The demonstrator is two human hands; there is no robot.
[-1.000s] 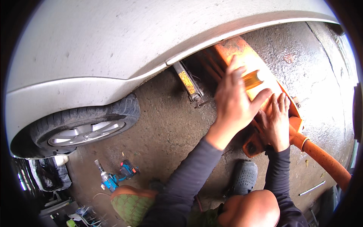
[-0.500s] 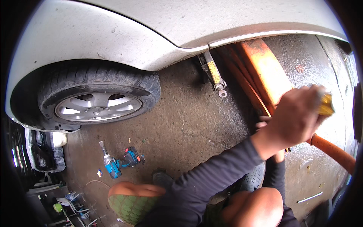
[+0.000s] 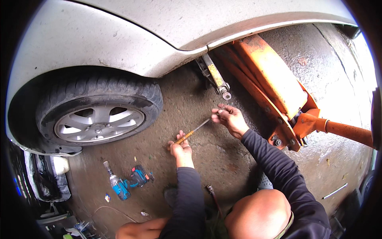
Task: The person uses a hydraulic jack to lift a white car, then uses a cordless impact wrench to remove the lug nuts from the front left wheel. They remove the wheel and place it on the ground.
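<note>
My left hand (image 3: 181, 149) is closed around the orange-yellow handle of a thin screwdriver (image 3: 193, 132), low over the concrete ground. The metal shaft runs up and right to my right hand (image 3: 229, 118), whose fingertips pinch its tip; something small and metallic may be in those fingers, but I cannot tell what. Both hands hover just in front of a scissor jack (image 3: 214, 76) that stands under the sill of a white car (image 3: 167, 28). Both forearms are in dark sleeves.
The car's tyre with a silver alloy wheel (image 3: 97, 122) is at the left. An orange floor jack (image 3: 274, 83) reaches under the car at the right, its handle (image 3: 350, 133) pointing right. A blue impact wrench (image 3: 128, 184) and a thin metal rod (image 3: 335, 191) lie on the ground.
Both hands have left the orange floor jack and come down over the ground, now holding the screwdriver between them. The view has swung left, showing more of the wheel.
</note>
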